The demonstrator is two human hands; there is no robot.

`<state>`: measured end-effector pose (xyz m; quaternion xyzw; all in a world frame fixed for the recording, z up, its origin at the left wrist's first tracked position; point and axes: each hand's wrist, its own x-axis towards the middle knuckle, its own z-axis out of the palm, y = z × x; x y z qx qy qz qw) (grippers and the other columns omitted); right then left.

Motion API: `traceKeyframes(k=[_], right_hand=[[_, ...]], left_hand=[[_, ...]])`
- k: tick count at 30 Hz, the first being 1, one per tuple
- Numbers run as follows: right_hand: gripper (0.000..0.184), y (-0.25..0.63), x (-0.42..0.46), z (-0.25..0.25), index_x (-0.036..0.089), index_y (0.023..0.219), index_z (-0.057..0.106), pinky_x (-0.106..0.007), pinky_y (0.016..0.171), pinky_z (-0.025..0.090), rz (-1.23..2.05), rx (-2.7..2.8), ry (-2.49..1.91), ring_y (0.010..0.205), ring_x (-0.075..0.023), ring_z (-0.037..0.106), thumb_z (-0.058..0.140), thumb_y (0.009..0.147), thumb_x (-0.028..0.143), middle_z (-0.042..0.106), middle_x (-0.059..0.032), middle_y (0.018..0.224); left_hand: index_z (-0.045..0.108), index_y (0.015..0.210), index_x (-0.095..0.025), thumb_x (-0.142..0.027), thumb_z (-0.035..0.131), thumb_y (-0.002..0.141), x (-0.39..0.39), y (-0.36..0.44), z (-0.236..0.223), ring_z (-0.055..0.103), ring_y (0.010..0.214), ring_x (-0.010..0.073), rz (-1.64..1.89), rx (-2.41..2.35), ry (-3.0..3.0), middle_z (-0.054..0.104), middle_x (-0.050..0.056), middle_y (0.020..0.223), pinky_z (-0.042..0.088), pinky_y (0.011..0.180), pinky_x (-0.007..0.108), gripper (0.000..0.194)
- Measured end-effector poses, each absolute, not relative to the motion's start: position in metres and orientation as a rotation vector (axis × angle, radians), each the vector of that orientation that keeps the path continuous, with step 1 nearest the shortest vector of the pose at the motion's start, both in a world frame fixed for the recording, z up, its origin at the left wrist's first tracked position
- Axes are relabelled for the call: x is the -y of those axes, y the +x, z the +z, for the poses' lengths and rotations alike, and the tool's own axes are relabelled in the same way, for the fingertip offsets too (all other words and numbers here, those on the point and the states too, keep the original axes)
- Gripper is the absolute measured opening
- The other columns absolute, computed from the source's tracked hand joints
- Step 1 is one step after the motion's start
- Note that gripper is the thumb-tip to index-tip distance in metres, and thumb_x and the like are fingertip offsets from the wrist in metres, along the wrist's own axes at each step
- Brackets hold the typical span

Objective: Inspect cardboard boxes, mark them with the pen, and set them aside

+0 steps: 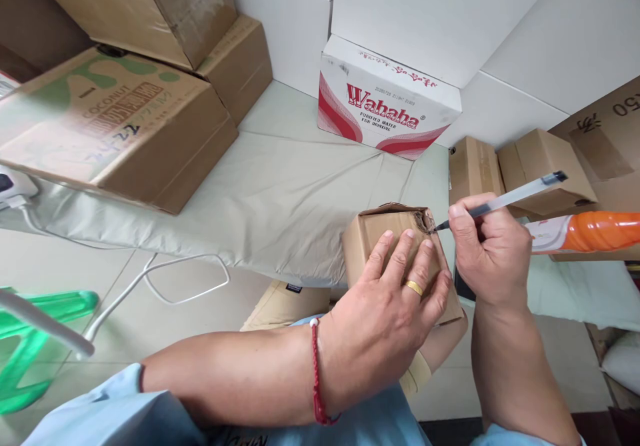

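Note:
A small brown cardboard box (367,236) rests at the front edge of the cloth-covered table. My left hand (387,323) lies on its top, palm down, fingers stretched out and a little apart. Near the box's far right corner is a ragged, torn hole (425,223). My right hand (487,253) is closed around a pen (510,196) with a clear barrel and a dark end. The pen slants down to the left, its dark tip at the edge of the hole; whether it touches the cardboard I cannot tell.
A white and red Wahaha water carton (387,103) stands against the wall. Bigger cardboard boxes (115,119) are stacked at left, others (540,163) at right. An orange-ended bottle (595,231) lies beside my right hand. A white cable (187,256) hangs near a green stool (35,346).

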<state>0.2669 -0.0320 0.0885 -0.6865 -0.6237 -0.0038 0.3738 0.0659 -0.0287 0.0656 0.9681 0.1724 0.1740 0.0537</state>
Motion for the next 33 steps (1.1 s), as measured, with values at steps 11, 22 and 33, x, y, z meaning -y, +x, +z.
traceKeyframes(k=[11, 22, 33], right_hand=[[0.029, 0.268, 0.032, 0.090, 0.026, 0.087, 0.066, -0.031, 0.055, 0.038, -0.054, 1.595, -1.770, 0.053, -0.0142, 0.047, 0.065, 0.107, 0.047, 0.057, 0.0022, 0.063], [0.022, 0.265, 0.026, 0.087, 0.025, 0.093, 0.067, -0.030, 0.060, 0.042, 0.097, 1.616, -1.721, 0.058, -0.0129, 0.055, 0.065, 0.109, 0.040, 0.063, 0.0022, 0.071], [0.025, 0.266, 0.025, 0.079, 0.023, 0.098, 0.069, -0.028, 0.061, 0.046, -0.032, 1.448, -1.669, 0.062, -0.0131, 0.061, 0.065, 0.109, 0.045, 0.069, 0.0011, 0.077]], left_hand=[[0.057, 0.161, -0.011, -0.032, 0.056, 0.109, 0.028, 0.065, 0.064, 0.051, 0.158, 0.0514, 0.508, -0.515, 2.937, 0.050, 0.029, 0.170, 0.042, 0.127, 0.071, 0.056], [0.056, 0.162, -0.011, -0.033, 0.058, 0.108, 0.028, 0.065, 0.064, 0.051, 0.158, 0.0505, 0.497, -0.512, 2.948, 0.052, 0.029, 0.169, 0.042, 0.128, 0.071, 0.058], [0.057, 0.160, -0.012, -0.033, 0.058, 0.107, 0.029, 0.065, 0.063, 0.051, 0.158, 0.0505, 0.510, -0.510, 2.925, 0.050, 0.028, 0.171, 0.042, 0.128, 0.070, 0.057]])
